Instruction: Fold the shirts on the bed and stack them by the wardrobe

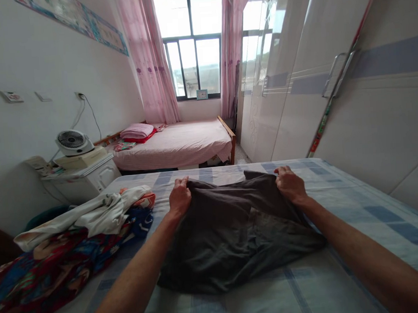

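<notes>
A dark grey garment [231,235], its exact kind unclear, is spread between my two hands over the bed. My left hand [180,197] grips its far left corner, fingers closed on the cloth. At the far right corner my right hand [290,184] pinches the fabric in the same way. The far edge is stretched between the hands and sags a little in the middle. Loose folds of the near part rest on the blue and white checked bedsheet [357,213].
To the left lies a heap of clothes, with a white garment [106,212] over red and blue patterned cloth [60,265]. A fan [74,142] stands on a white cabinet [86,178]. Beyond is a pink-covered bed [180,141]. A tall wardrobe [296,75] lines the right side.
</notes>
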{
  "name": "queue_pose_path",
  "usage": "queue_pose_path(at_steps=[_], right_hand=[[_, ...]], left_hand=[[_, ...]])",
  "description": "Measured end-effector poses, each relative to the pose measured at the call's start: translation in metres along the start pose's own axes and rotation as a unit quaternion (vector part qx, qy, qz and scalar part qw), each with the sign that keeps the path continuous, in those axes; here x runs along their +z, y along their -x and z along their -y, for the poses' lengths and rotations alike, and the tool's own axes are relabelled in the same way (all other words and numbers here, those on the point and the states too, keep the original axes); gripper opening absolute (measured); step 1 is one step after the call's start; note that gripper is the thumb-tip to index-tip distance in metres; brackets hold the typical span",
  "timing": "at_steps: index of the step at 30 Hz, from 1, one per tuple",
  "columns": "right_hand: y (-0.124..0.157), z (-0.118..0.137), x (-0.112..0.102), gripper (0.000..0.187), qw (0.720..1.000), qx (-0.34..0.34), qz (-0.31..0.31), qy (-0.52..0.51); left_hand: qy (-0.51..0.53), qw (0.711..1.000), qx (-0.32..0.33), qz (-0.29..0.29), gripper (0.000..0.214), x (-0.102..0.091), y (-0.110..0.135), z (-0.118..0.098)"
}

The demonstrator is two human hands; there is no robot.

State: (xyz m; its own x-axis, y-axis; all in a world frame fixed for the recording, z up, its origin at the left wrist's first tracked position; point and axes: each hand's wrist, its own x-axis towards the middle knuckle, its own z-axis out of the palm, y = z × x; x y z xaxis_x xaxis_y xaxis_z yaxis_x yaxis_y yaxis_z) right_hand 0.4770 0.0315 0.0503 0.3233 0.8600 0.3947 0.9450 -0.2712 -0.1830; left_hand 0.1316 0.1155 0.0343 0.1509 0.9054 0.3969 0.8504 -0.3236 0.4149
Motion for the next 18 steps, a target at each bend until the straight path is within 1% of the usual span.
queue_pose_path(at_steps=[1, 2, 3, 4, 5, 6, 7, 8, 9, 11, 13, 15, 16, 18], right_hand=[[0.007, 0.001, -0.003, 0.036, 1.000, -0.018, -0.012, -0.002], [0.017, 0.002, -0.004, 0.035, 0.999, -0.042, -0.010, -0.012], [0.028, 0.003, -0.005, 0.033, 0.997, -0.071, 0.007, -0.026], [0.041, 0.003, -0.004, 0.029, 0.993, -0.098, 0.039, -0.047], [0.055, 0.003, -0.003, 0.028, 0.987, -0.120, 0.079, -0.070], [0.069, 0.002, -0.002, 0.028, 0.980, -0.134, 0.118, -0.091], [0.082, 0.000, 0.000, 0.031, 0.973, -0.144, 0.145, -0.106], [0.094, -0.002, 0.001, 0.036, 0.969, -0.149, 0.159, -0.115], [0.103, -0.004, 0.003, 0.041, 0.969, -0.146, 0.161, -0.118], [0.114, -0.008, 0.004, 0.047, 0.974, -0.113, 0.161, -0.113], [0.115, -0.009, 0.005, 0.037, 0.972, -0.076, 0.190, -0.111], [0.110, -0.007, 0.003, 0.024, 0.966, -0.073, 0.218, -0.119], [0.108, -0.005, 0.000, 0.020, 0.965, -0.081, 0.214, -0.129], [0.105, -0.002, -0.011, 0.019, 0.964, -0.091, 0.175, -0.180]], left_hand=[[0.000, 1.000, 0.013, 0.003, 0.045, -0.008, 0.008, 0.000], [0.008, 0.999, 0.037, 0.016, 0.042, -0.016, 0.020, 0.001], [0.025, 0.996, 0.072, 0.044, 0.037, -0.026, 0.034, 0.004], [0.045, 0.989, 0.114, 0.081, 0.033, -0.036, 0.051, 0.007], [0.075, 0.976, 0.158, 0.132, 0.030, -0.046, 0.070, 0.012], [0.095, 0.959, 0.187, 0.190, 0.029, -0.057, 0.090, 0.018], [0.098, 0.946, 0.199, 0.236, 0.034, -0.067, 0.110, 0.025], [0.090, 0.938, 0.199, 0.270, 0.043, -0.075, 0.128, 0.033], [0.081, 0.933, 0.198, 0.290, 0.050, -0.082, 0.144, 0.040], [0.059, 0.935, 0.191, 0.294, 0.058, -0.089, 0.167, 0.053], [0.040, 0.943, 0.188, 0.270, 0.056, -0.087, 0.179, 0.062], [0.024, 0.952, 0.190, 0.239, 0.051, -0.082, 0.180, 0.064], [0.021, 0.956, 0.192, 0.223, 0.048, -0.080, 0.179, 0.063], [0.029, 0.963, 0.194, 0.187, 0.037, -0.080, 0.175, 0.057]])
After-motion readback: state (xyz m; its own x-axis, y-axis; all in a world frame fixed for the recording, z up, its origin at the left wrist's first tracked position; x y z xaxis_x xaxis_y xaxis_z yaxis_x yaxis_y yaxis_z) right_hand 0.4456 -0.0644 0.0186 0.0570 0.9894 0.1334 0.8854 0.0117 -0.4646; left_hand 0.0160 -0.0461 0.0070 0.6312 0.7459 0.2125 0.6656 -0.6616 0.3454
